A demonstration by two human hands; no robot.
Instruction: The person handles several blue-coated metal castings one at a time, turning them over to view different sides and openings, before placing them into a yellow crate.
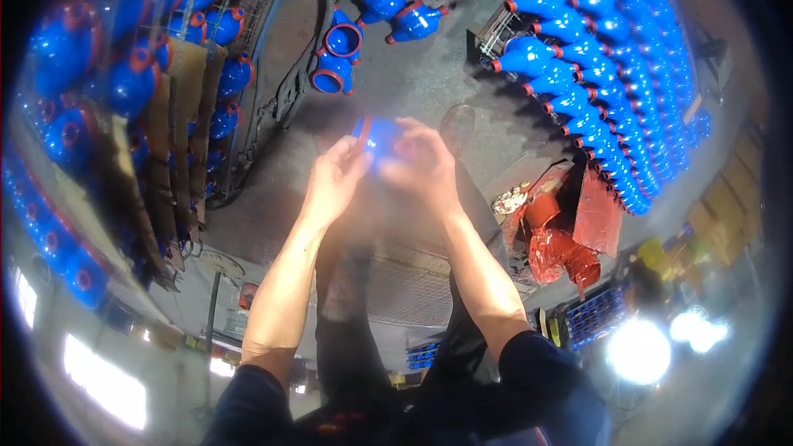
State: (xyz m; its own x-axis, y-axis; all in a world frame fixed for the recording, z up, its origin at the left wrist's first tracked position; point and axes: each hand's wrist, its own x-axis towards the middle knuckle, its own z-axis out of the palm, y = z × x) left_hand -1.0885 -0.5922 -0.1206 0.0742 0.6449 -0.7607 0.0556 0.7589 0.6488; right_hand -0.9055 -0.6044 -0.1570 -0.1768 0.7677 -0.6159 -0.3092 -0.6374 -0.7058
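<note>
Between my two hands, in front of my legs, is a blue-painted metal housing with a red rim at its left end. My left hand grips it at that red rim, thumb toward me. At the other end my right hand is wrapped round the blue body. A hazy smear over the middle of the view blurs the housing and the right fingers. Farther off on the floor lie several similar housings, blue with red-rimmed openings, some turned with the round mouth upward.
Dense rows of blue housings are stacked on the right. To the left, a wire cage with cardboard sheets holds more of them. Near my right leg sit a red-stained pot, crumpled red plastic and a red-smeared board.
</note>
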